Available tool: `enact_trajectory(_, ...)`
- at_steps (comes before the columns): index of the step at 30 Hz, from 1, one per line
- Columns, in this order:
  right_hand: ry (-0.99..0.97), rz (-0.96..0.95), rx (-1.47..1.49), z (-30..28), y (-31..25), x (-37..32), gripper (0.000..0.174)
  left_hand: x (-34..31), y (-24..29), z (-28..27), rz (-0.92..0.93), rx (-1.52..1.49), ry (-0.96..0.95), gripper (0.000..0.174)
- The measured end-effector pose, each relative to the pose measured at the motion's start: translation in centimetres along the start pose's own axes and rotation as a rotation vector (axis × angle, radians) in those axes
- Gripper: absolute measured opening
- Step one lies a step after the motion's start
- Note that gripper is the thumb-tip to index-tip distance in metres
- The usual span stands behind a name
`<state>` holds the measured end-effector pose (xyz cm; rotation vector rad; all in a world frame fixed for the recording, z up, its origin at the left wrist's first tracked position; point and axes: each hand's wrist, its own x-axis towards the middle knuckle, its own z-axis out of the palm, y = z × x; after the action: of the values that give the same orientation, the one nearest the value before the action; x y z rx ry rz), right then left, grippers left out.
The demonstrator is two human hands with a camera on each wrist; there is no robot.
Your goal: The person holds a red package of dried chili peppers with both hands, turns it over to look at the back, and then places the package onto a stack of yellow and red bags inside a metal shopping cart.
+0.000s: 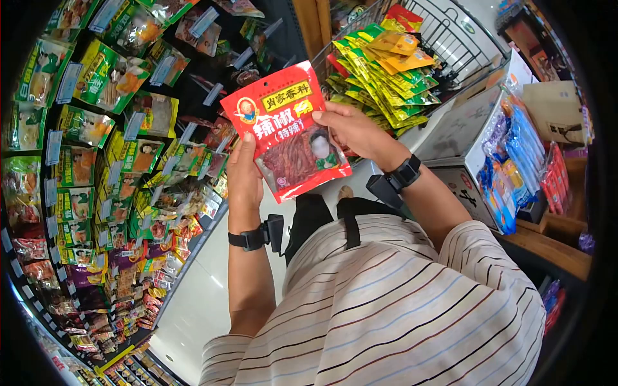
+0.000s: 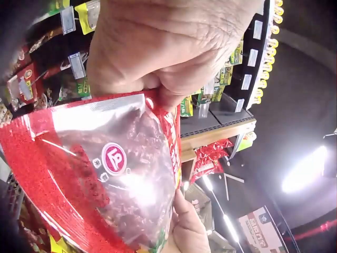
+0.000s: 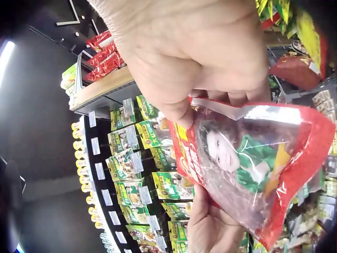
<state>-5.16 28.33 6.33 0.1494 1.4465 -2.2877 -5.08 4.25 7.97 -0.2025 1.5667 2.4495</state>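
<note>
A red packet with a clear window [image 1: 296, 138] is held upright between both hands in the head view, its printed front facing up to the camera. The left hand [image 1: 244, 177] grips its left edge, thumb on the front. On its right edge the right hand [image 1: 354, 128] pinches it, thumb on the front near the yellow label. The left wrist view shows the packet's shiny lower part [image 2: 116, 168] below the left hand [image 2: 168, 47]. In the right wrist view the right hand [image 3: 195, 52] holds the packet [image 3: 242, 163] by its edge, fingers partly hidden behind it.
Racks of hanging snack packets [image 1: 109, 77] with price tags fill the left side. At the upper right, a wire cart [image 1: 450, 32] holds a heap of green and yellow packets [image 1: 386, 71]. A white box [image 1: 460, 128] and bagged goods [image 1: 515, 174] stand at the right.
</note>
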Motion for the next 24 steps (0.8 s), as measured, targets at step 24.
enact_trajectory(24, 0.105, -0.131, 0.012, 0.0, -0.9, 1.0, 0.027, -0.3, 1.4, 0.9, 0.413, 0.850, 0.163, 0.038)
